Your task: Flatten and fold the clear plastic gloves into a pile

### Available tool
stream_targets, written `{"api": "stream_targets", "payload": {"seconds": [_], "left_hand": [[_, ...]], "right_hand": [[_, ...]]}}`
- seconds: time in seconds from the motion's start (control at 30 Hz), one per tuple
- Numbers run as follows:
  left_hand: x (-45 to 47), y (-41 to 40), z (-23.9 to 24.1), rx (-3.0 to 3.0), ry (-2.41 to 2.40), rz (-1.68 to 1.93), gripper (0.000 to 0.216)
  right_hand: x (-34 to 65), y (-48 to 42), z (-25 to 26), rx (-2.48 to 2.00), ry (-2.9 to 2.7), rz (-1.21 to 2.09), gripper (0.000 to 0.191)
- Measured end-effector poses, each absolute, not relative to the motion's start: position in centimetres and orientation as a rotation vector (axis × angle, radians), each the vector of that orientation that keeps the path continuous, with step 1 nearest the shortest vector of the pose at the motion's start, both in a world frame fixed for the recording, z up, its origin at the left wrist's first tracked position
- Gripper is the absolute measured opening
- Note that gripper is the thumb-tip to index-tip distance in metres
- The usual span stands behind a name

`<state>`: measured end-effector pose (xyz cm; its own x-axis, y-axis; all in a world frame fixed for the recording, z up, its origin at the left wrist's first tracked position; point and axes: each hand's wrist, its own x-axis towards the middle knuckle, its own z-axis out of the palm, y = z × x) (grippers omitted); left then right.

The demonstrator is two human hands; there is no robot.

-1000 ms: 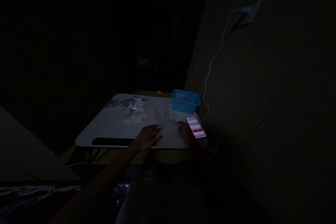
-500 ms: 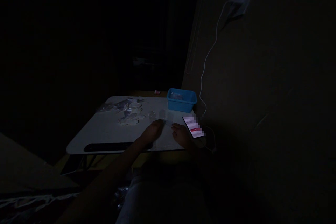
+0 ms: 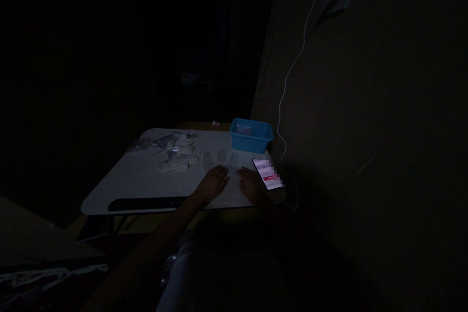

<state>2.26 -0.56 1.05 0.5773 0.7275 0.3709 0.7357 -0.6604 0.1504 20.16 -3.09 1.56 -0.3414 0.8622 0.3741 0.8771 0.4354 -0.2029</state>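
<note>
Left hand (image 3: 212,183) and right hand (image 3: 250,186) touch a clear plastic glove (image 3: 232,171) on the bench (image 3: 137,178). I cannot tell either grip's closure; light, even pressure should keep the glove flat.

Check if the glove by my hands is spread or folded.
Spread: the glove has finger shapes fanned apart on the table; cuff unclear.

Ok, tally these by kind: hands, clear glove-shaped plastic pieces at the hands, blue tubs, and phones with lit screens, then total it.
Hands: 2
Clear glove-shaped plastic piece: 1, as far as the dimness shows
Blue tub: 1
Lit phone: 1
Total: 5
</note>
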Motion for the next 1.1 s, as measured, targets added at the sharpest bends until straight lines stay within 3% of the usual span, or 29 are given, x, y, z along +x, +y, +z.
{"api": "stream_targets", "payload": {"seconds": [0.27, 0.73, 1.1], "left_hand": [[2.14, -1.17, 1.40, -2.651, -1.346, -0.614, 0.036], [2.23, -1.38, 1.24, -2.660, -1.419, -0.468, 0.044], [2.24, -1.18, 1.24, -2.653, -1.430, -0.445, 0.046]], "right_hand": [[20.30, -2.97, 1.15, -1.397, -2.244, -0.066, 0.052], [20.13, -2.76, 1.29, -1.480, -2.147, -0.065, 0.056], [20.27, -3.28, 1.59, -1.454, -2.184, -0.099, 0.045]]}}
